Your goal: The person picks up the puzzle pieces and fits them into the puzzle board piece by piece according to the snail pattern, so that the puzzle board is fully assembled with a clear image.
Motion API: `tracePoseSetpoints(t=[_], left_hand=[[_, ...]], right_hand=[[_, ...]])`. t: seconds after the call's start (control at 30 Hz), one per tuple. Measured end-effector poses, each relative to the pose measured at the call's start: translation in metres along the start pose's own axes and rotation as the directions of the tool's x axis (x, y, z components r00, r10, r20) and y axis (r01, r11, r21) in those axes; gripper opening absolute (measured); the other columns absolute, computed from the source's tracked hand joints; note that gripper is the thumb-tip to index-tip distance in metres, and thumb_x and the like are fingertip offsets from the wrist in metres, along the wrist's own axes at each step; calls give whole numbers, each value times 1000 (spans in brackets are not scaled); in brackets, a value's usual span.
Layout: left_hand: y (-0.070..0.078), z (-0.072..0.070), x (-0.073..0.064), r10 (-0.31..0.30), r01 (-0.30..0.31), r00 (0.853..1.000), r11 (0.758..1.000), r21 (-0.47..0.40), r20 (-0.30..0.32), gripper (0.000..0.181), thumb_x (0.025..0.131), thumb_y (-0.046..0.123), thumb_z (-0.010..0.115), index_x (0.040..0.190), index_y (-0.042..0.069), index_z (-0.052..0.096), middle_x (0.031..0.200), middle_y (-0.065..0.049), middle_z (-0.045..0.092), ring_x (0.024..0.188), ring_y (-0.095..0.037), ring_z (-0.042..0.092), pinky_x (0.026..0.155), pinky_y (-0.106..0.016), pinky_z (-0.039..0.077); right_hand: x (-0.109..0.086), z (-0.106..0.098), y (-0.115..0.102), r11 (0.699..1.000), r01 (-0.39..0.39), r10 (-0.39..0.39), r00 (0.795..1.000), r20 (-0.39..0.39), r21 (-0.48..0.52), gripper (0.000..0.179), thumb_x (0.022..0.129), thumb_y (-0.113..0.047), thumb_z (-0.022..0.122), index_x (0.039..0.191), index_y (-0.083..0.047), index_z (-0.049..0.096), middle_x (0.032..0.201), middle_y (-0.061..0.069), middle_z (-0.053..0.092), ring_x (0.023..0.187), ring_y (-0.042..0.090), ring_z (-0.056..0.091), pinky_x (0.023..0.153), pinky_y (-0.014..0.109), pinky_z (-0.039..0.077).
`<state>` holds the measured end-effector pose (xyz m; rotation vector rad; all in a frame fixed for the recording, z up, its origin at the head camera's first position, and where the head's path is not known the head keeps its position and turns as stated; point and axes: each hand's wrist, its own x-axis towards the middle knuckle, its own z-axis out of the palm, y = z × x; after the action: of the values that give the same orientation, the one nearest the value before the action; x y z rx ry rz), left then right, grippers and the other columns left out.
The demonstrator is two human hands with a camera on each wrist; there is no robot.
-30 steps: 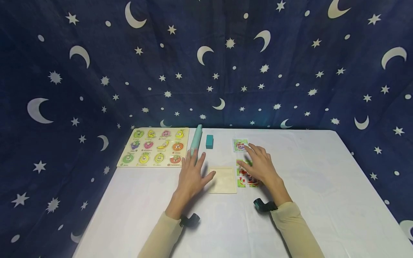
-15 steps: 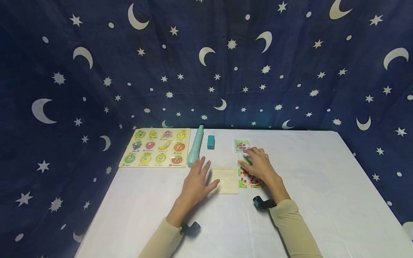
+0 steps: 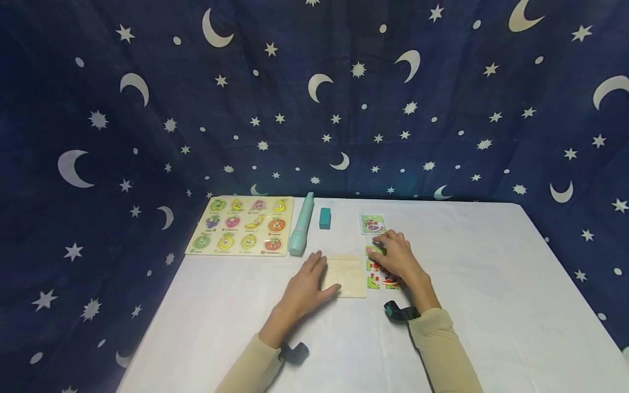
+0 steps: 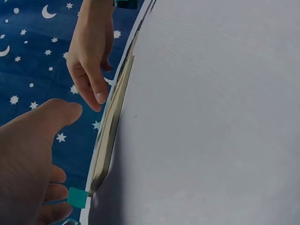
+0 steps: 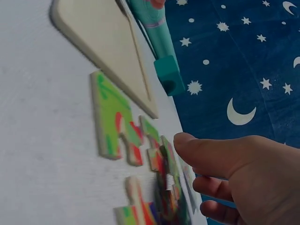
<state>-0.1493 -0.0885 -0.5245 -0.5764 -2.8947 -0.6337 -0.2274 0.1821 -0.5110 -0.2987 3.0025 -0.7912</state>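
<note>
Hanging behind the faintly creased white table (image 3: 196, 316), a dark blue cloth (image 3: 285, 93) is printed with pale crescents and stars. The left hand (image 3: 303, 288) is held with fingers extended and thumb spread, nothing grasped; just to its right is placed a shallow, rimmed, pale tray (image 3: 348, 278). Beneath the right hand (image 3: 402, 259), whose thumb and fingers are parted around nothing visible, flat green-and-red pieces (image 5: 110, 119) with interlocking edges are scattered; beyond it a square card (image 3: 372, 224) is laid. Ahead of the left hand are set a teal block (image 3: 325, 218), a tapering mint wand (image 3: 301, 226) and, farther left, a cream fruit board (image 3: 241, 226).
</note>
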Motion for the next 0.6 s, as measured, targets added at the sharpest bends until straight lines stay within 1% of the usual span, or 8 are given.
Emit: tracePoseSetpoints(t=[0.07,0.13,0.3,0.47,0.6], left_hand=[[-1,1,-1,8,-8,1000,1000,1,7,80,90,60,62,146,4,49,156,-13,44,147,-30,41,115,-41,45],[-1,2,-2,19,-19,1000,1000,-3,7,80,90,59,63,145,3,50,155,-14,46,146,-31,43,115,-41,45],[-2,3,-3,32,-32,999,999,-14,17,84,88,60,66,144,1,50,153,-16,47,144,-33,45,115,-42,45],[-3,5,-3,14,-14,998,1000,-12,54,91,84,65,68,146,1,48,154,-16,46,145,-32,44,116,-43,44],[-3,6,-3,7,-6,998,1000,-18,63,96,80,66,71,147,1,47,155,-16,45,145,-32,43,116,-43,43]], right_hand=[[-1,2,1,1000,-2,2,1000,0,10,54,89,-38,73,131,-5,64,125,17,57,113,35,46,104,55,38],[-2,4,3,1000,12,-12,1000,-1,11,53,88,-36,74,130,-4,65,125,18,58,111,34,46,102,55,38],[-1,7,5,1000,24,-24,1000,2,-4,49,88,-34,75,127,-6,67,124,15,58,109,33,46,100,55,38],[-1,6,4,1000,21,-21,1000,13,-6,45,88,-33,76,124,-7,70,120,14,58,108,32,45,98,54,37],[-2,5,3,1000,22,-22,1000,14,4,44,88,-31,76,123,-5,69,120,14,58,108,33,45,100,54,37]])
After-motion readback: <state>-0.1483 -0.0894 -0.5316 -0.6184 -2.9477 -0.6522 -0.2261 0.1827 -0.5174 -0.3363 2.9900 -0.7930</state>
